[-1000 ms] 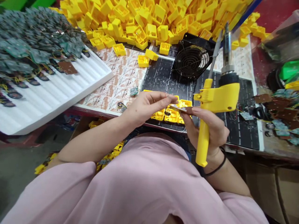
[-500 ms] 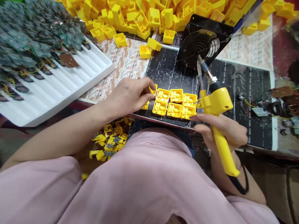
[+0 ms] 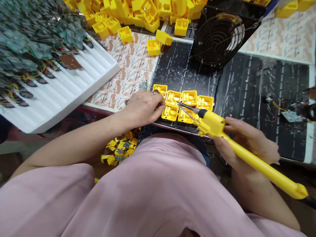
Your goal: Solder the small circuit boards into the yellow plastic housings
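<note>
My right hand [image 3: 249, 141] grips a yellow soldering gun [image 3: 214, 123], whose metal tip points left over two rows of open yellow plastic housings [image 3: 189, 98] on the black mat. Whether the tip touches a housing I cannot tell. At the left end of the rows, my left hand [image 3: 145, 107] has its thumb and fingers pressed together against the housings. What lies between those fingertips is hidden. Just beyond that hand sits a small circuit board [image 3: 143, 85] with thin wires. The hand partly covers the leftmost housing [image 3: 160, 88].
A black fan [image 3: 217, 39] stands behind the mat [image 3: 259, 98]. To the left, a white foam tray [image 3: 98, 77] carries many circuit boards with wires and small speakers. Yellow housings [image 3: 148, 13] pile up at the back. Another wired board [image 3: 291, 116] lies at right.
The soldering gun has swung from pointing up toward the fan to pointing left, its tip now over the housings. My left hand stays by the leftmost housings, its fingers more curled; a small board shows beyond it.
</note>
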Tool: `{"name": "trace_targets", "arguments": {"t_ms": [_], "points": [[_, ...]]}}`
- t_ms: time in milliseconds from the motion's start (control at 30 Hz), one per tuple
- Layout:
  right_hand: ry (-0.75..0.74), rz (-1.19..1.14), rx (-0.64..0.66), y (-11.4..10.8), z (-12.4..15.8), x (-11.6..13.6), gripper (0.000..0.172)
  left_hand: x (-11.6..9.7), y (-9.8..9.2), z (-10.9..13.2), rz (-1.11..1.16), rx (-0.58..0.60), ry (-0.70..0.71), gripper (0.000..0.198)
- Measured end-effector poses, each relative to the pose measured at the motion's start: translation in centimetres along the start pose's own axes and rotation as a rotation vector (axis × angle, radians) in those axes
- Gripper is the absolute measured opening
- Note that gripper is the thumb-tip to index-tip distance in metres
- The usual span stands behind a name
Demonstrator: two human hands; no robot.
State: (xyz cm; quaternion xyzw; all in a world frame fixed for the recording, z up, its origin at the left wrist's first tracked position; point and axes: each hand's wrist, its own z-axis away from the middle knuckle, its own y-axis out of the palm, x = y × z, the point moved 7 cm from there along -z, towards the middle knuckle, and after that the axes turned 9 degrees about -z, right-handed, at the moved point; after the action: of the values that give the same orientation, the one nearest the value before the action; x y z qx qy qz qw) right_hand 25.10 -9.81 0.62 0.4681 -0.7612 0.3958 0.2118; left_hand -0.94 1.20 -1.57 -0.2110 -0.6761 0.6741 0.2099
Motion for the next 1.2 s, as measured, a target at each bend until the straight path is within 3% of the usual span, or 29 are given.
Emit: {"name": "trace_targets", "arguments": {"t_ms": [100, 233, 433, 600, 933, 1033, 1200], "points": [[-0.168, -0.077, 0.056, 1.2, -0.2, 1.3, 0.045, -0.2, -0.1, -0.2, -0.044, 0.032, 0.030, 0.036], [-0.265, -0.070, 0.112, 2.4, -1.2, 2.2, 0.022, -0.2, -0.2, -0.3, -0.038, 0.047, 0.035, 0.032], [-0.382, -0.008, 0.183, 3.5, -2.2, 3.1, 0.026, -0.5, -0.1, -0.4, -0.055, 0.066, 0.034, 0.035], [-0.312, -0.035, 0.186, 2.5, -2.4, 3.1, 0.018, -0.5, 0.0, -0.4, -0.091, 0.064, 0.041, 0.034], [-0.188, 0.023, 0.119, 1.5, -1.8, 2.2, 0.028, -0.4, -0.1, -0.3, -0.091, 0.019, 0.050, 0.030], [-0.214, 0.056, 0.158, 1.9, -1.7, 2.3, 0.037, -0.4, -0.1, -0.2, -0.086, -0.001, 0.059, 0.030], [-0.258, -0.021, 0.139, 2.0, -1.4, 2.5, 0.030, -0.3, -0.4, 0.6, -0.034, -0.104, 0.119, 0.034]]}}
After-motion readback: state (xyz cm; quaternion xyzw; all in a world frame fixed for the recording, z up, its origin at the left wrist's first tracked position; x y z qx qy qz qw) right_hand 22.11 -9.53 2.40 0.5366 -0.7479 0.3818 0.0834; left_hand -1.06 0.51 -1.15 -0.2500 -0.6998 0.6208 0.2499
